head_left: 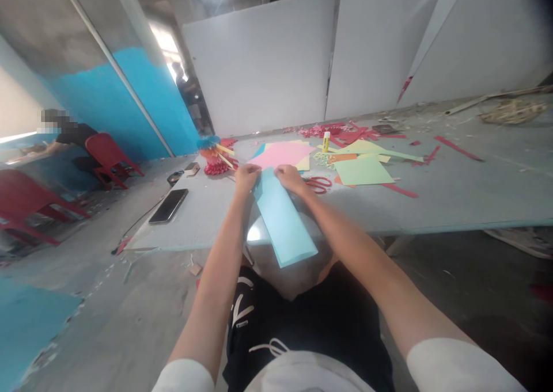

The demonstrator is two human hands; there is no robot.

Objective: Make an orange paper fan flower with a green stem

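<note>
A long light-blue paper sheet (pixel 283 219) hangs over the near edge of the grey table (pixel 453 196), towards my lap. My left hand (pixel 246 177) is closed on its far left corner. My right hand (pixel 289 176) pinches the far right corner, fingers curled. Just beyond my hands lie a pink sheet (pixel 280 153) and, right of my right hand, red-handled scissors (pixel 318 183).
Green, yellow and orange sheets (pixel 362 170), a glue stick (pixel 326 141) and red paper scraps (pixel 345 133) lie further back. A black phone (pixel 168 205) lies at the left. A red-and-blue paper ornament (pixel 213 156) stands nearby. A person sits at far left by red chairs (pixel 110 156).
</note>
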